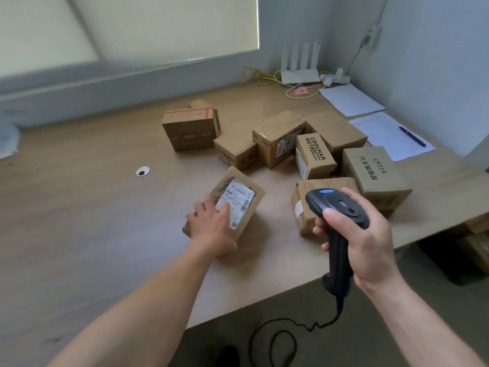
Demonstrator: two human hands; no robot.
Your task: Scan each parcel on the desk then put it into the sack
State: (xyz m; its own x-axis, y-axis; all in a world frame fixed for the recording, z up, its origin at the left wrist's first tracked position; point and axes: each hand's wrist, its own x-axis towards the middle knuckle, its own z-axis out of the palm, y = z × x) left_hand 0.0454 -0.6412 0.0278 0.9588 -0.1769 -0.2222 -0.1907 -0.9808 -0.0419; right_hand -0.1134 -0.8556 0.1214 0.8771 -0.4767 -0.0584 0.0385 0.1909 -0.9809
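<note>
Wooden desk point(79, 207) carries loose cluster of cardboard parcels point(277, 144) toward far right. One labelled parcel point(250, 193) lies apart from cluster, nearer desk's front edge, directly under left hand point(214, 226). Right hand point(370, 239) hangs to parcel's right, over another box by desk edge. Left hand flat on parcel top, fingers fairly straight, index tip on white shipping label point(238, 197). Right hand wrapped round handle of black barcode scanner point(341, 205), thumb on its head, blue button up. Readable print: COOLMAN NOTE box point(315, 152), CPZZK box point(375, 170). Shipping label text too small to read.
</note>
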